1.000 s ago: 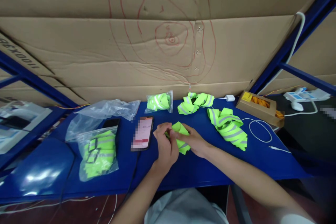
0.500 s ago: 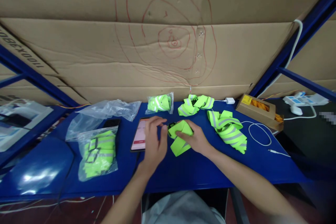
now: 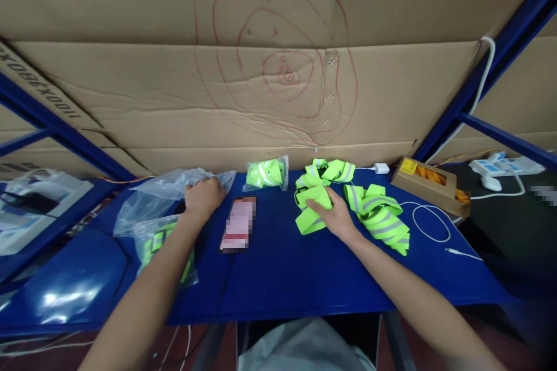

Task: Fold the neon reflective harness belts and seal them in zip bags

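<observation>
My right hand (image 3: 335,215) grips a folded neon-yellow reflective strap (image 3: 314,204), its loose end hanging toward the table. At the back left, my left hand (image 3: 203,196) lies on a clear plastic bag (image 3: 174,182), with its fingers curled onto the film; the fingertips are hidden. Under my left forearm is a filled zip bag (image 3: 150,243) of neon straps, partly covered. Another bagged strap (image 3: 266,174) rests against the cardboard. Two loose strap bundles, one behind (image 3: 333,171) and one to the right (image 3: 380,214) of my right hand, lie on the table.
A phone (image 3: 238,223) with a lit screen lies between my hands on the blue table (image 3: 278,278). At the right are an open cardboard box (image 3: 429,182) with orange contents and a white cable (image 3: 418,223). Cardboard panels (image 3: 152,81) stand behind, with blue frame bars (image 3: 505,64) alongside.
My left hand has moved left and away, from beside the strap onto the clear bag. My right hand has carried the folded strap slightly to the right and back.
</observation>
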{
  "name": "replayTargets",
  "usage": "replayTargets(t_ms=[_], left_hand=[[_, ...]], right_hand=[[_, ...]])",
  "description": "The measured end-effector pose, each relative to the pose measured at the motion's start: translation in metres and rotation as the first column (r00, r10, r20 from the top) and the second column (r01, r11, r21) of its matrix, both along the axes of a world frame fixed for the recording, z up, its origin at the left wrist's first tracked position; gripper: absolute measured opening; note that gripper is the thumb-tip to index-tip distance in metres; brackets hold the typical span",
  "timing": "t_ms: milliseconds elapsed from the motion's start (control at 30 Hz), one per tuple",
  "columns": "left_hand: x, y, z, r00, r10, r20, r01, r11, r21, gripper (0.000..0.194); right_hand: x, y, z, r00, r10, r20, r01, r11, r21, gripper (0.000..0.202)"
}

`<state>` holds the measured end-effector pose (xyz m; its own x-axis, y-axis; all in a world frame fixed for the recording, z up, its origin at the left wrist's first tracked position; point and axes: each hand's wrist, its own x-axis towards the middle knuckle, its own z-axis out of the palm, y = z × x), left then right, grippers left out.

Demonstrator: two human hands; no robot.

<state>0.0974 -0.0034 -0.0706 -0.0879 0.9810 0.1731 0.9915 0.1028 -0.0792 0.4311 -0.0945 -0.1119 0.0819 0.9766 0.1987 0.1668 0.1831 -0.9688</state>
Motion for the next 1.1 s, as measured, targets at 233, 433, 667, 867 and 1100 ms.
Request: replayTargets(t_ms=[233, 433, 667, 867, 1100], left_hand=[[0.083, -0.069, 0.033, 0.946, -0.302, 0.114, 0.275, 0.94, 0.203, 0.027], [0.179, -0.143, 0.003, 0.597, -0.623, 0.505, 0.732, 0.681, -0.026, 0.028], [0.177, -0.119, -0.018, 0.293, -0.851, 0.436, 0.947, 0.32, -0.012, 0.118], [0.166, -0.1, -0.031, 0.388, -0.832, 0.397, 0.91, 0.413, -0.025, 0.109], [0.147, -0.095, -0.036, 0.566, -0.693, 0.447, 0.684, 0.697, 0.214, 0.097]], right_hand=[[0.029, 0.011, 0.019, 0.99, -0.047, -0.131, 0.042, 0.998, -0.045, 0.056], [0.061, 0.019, 0.035, 0.932, -0.079, -0.354, 0.074, 0.997, -0.027, 0.062], [0.063, 0.013, 0.026, 0.964, -0.066, -0.258, 0.048, 0.996, -0.074, 0.065], [0.062, 0.008, 0.03, 0.939, -0.039, -0.342, 0.014, 0.997, -0.076, 0.063], [0.06, 0.003, 0.027, 0.98, 0.077, -0.181, -0.113, 0.975, -0.193, 0.061]])
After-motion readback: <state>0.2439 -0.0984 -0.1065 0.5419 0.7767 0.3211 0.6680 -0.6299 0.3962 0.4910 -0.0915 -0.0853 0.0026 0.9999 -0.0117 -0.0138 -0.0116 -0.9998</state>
